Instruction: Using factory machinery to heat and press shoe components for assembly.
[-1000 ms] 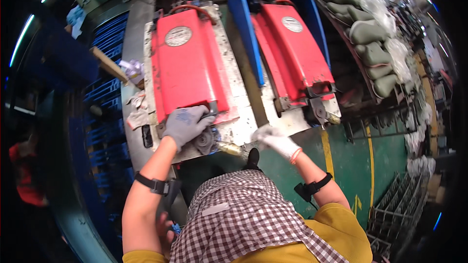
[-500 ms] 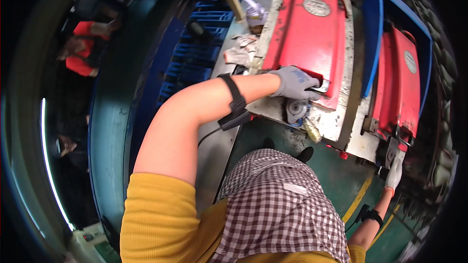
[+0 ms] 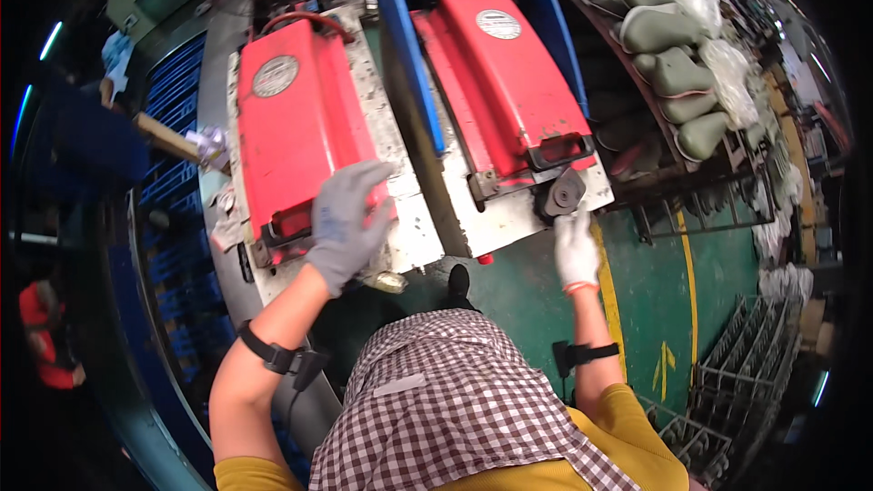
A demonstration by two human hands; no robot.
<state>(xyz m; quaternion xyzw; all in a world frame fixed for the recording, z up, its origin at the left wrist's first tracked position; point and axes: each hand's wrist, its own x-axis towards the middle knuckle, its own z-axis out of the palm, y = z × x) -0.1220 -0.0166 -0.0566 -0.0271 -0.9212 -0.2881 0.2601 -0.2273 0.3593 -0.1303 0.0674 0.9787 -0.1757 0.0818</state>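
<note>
Two red machine covers stand side by side, the left cover [image 3: 305, 118] on a worn white plate and the right cover [image 3: 500, 82] partly inside a blue housing. In a grey glove, my left hand [image 3: 344, 223] is over the left cover's front right corner, fingers apart and nothing in them. My right hand [image 3: 575, 250], white-gloved, has its fingers closed on the lower end of a grey lever-like piece with a round centre [image 3: 566, 191]. That piece is at the right machine's front, just below the black-edged handle opening [image 3: 556, 152].
A rack of green shoe-shaped pieces [image 3: 677, 73] and clear plastic bags stands at the right. The blue housing wall [image 3: 409, 55] rises between the machines. Blue slatted racking [image 3: 173, 164] is at the left. Wire racks [image 3: 746, 359] stand on the green floor at lower right.
The view has swung to the right. My left hand has come off the left cover's front handle and its fingers have spread. My right hand stays at the right machine's grey piece.
</note>
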